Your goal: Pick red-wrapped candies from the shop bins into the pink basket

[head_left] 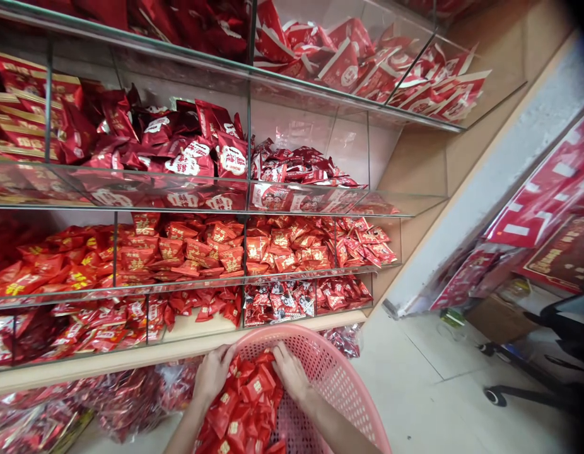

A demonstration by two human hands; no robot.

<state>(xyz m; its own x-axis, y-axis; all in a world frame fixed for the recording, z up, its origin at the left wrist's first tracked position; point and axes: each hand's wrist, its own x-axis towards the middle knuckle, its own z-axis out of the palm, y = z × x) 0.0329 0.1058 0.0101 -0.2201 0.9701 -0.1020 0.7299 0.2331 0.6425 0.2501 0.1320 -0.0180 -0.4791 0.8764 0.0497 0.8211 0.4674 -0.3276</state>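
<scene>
A round pink plastic basket (349, 378) with a perforated wall stands low in front of the shelves. Many small shiny red packets (251, 394) with gold print are heaped in its left part. My left hand (214, 373) is at the basket's left rim, beside the heap, its fingers bent over the edge; its hold is partly hidden. Inside the basket, my right hand (291, 372) presses against the heap's right side with curled fingers, and some fingertips are hidden among the packets.
Tiered shelves (292, 321) with clear dividers hold red packets of several designs. Clear plastic bags of red packets (126, 397) lie below the lowest shelf, at left. At right are the tiled floor (429, 391), a wheeled chair base (523, 378) and a cardboard box (495, 318).
</scene>
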